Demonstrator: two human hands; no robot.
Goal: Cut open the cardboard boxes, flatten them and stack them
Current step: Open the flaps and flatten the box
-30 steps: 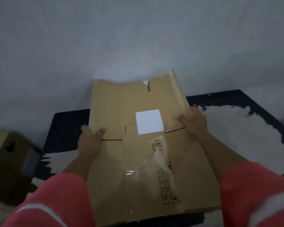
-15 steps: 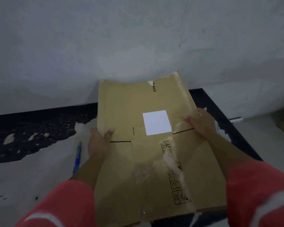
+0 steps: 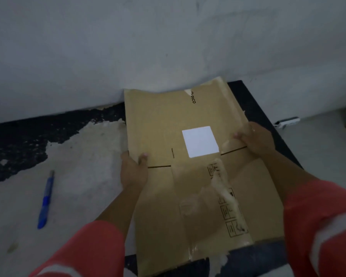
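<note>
Against a pale grey wall (image 3: 128, 47), both hands, left hand (image 3: 133, 170) and right hand (image 3: 255, 139), grip the flattened brown cardboard box (image 3: 188, 176) by its side edges, cut and flattened already, stacking apparently remaining.

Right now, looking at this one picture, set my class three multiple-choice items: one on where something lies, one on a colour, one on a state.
1. Where does the blue tool lie?
A. on the worn surface, left of the cardboard
B. on top of the cardboard
C. under the cardboard

2. What colour is the square label on the cardboard?
A. red
B. white
C. green

3. The flattened cardboard is
A. lying untouched
B. standing as a sealed box
C. gripped by the left hand and right hand, one at each side edge

Answers: 1 A, the tool lies apart from the cardboard's left edge; 2 B, the square is plain white; 3 C, a thumb shows over each edge.
</note>
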